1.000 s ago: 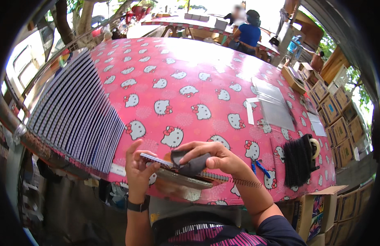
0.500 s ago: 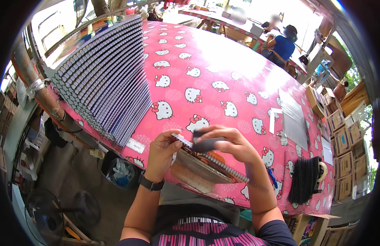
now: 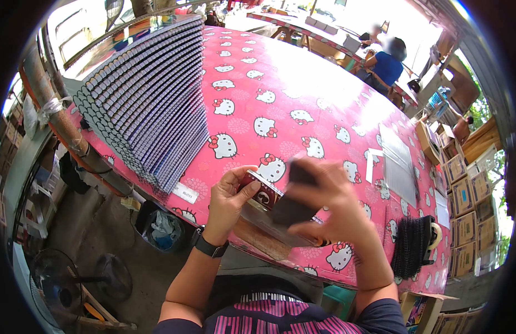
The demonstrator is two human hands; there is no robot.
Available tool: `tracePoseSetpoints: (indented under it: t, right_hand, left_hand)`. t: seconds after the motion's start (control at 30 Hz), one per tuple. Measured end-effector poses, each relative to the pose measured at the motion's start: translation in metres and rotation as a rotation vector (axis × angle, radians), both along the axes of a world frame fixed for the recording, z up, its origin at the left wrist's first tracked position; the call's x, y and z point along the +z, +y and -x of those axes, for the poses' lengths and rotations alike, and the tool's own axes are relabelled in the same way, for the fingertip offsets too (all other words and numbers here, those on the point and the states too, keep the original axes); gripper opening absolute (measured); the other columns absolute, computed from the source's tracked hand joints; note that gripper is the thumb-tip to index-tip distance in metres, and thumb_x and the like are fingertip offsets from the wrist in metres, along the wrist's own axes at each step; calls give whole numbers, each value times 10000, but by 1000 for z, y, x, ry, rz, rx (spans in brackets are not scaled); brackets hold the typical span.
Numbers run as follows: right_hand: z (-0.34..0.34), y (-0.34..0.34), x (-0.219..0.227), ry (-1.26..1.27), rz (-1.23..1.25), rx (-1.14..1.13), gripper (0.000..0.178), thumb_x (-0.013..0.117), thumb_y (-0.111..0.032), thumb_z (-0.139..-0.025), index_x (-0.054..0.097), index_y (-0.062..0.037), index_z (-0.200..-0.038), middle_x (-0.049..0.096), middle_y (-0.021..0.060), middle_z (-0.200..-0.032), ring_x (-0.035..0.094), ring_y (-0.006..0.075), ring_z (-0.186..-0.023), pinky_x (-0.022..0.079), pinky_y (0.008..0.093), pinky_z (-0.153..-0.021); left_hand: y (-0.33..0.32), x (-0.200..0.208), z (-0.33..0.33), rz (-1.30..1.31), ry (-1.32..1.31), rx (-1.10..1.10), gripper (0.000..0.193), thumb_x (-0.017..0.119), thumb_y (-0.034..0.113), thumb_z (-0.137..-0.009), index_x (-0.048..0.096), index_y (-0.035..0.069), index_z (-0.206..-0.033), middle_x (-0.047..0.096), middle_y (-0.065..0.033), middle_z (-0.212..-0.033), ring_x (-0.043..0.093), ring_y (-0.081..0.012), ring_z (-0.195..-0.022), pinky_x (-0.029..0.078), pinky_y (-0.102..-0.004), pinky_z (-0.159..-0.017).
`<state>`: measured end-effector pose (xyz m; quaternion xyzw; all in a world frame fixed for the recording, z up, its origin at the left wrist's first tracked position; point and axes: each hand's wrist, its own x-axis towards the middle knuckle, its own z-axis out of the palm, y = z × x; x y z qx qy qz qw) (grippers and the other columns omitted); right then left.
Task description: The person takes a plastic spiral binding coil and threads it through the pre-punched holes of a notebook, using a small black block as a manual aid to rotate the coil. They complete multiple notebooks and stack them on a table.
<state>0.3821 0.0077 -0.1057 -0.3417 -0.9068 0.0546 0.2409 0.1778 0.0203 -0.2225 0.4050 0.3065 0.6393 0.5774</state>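
Note:
My left hand (image 3: 227, 196), with a dark wristband, pinches the upper left end of a spiral-bound notebook (image 3: 263, 195). The notebook is tilted, and part of its dark red and brown cover shows. In my right hand (image 3: 338, 209) is a flat dark block or pad (image 3: 296, 192), gripped along its side; motion blurs both. The block covers the middle of the notebook, so whether they touch is hidden. Below the notebook, a brown, worn-looking board (image 3: 261, 239) lies at the near table edge.
Stacked spiral-bound notebooks (image 3: 152, 100) fill the left of the pink patterned table (image 3: 241, 150). To the right lie clear plastic sheets (image 3: 400, 164), black binding coils (image 3: 411, 245) and a tape roll (image 3: 435, 236). A bin (image 3: 163, 228) stands below left. Cartons (image 3: 467, 195) line the right; people sit farther back.
My right hand has swung right and up, and the dark block has turned its broad side into view. My left hand has tilted the notebook, showing more of its cover.

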Motion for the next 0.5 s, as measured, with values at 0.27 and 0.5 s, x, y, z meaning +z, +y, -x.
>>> tracePoseSetpoints:
  t: [0.27, 0.5]
  right_hand:
    - [1, -12, 6, -197, -52, 6, 579, 813, -327, -523, 673, -155, -1057, 426, 111, -1371, 444, 308, -1129, 311, 453, -957]
    - [-11, -16, 23, -1, 47, 145, 646, 817, -460, -498, 708, -116, -1034, 486, 188, -1328, 508, 303, -1111, 328, 429, -962]
  left_hand:
    - [-1, -1, 0, -12, 4, -6, 313, 635, -22, -851, 588, 1, -1160, 617, -14, -912, 567, -75, -839, 469, -212, -759]
    - [-2, -2, 5, -79, 16, -45, 332, 667, -17, -828, 573, 8, -1145, 597, -9, -950, 549, -77, -865, 447, -225, -777]
